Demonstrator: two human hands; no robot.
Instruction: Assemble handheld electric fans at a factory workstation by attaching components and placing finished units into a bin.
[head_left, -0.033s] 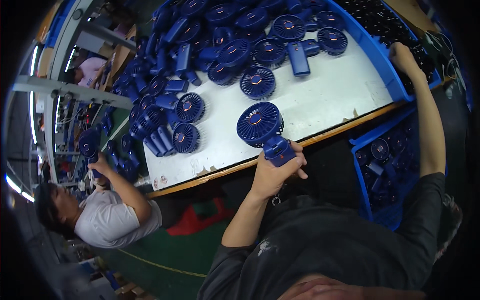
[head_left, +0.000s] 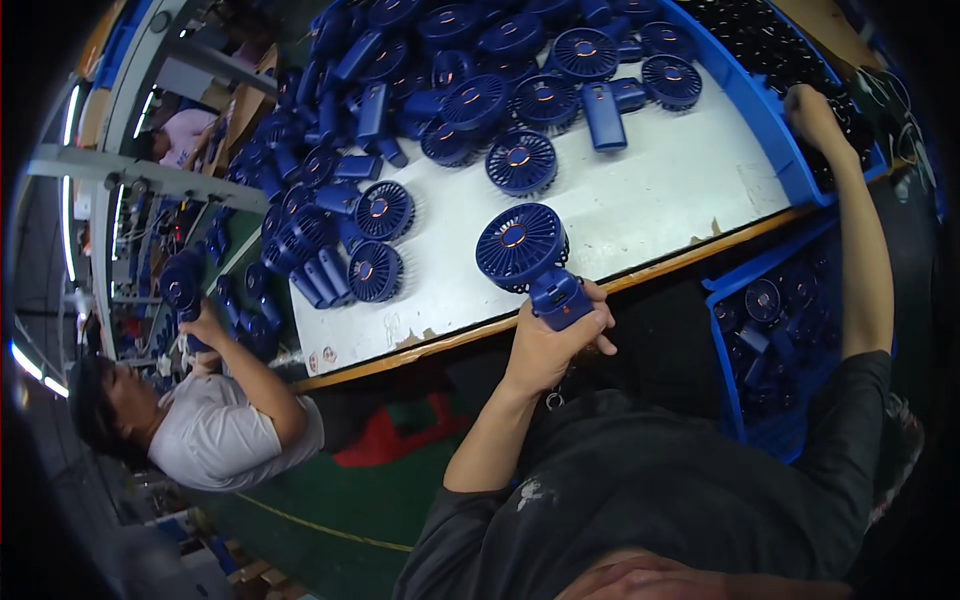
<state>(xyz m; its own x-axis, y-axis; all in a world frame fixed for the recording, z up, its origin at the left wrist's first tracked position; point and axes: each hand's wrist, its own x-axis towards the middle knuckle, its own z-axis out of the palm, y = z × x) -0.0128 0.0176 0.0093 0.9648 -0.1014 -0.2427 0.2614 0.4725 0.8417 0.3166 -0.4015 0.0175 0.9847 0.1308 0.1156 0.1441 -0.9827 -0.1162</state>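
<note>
Our left hand (head_left: 545, 350): fingers hold blue fan (head_left: 538, 260) | Our right hand (head_left: 812, 115): over bin (head_left: 765, 130), fingers' grip we cannot tell

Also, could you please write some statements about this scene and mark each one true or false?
1. The left hand grips a blue handheld fan. True.
2. The right hand holds a fan over the crate. False: it is at the blue-walled bin of small dark parts.
3. Many blue fans lie on the white table. True.
4. The co-worker in the white shirt holds nothing. False: this person holds a dark blue fan.
5. The crate is red. False: it is blue.
</note>
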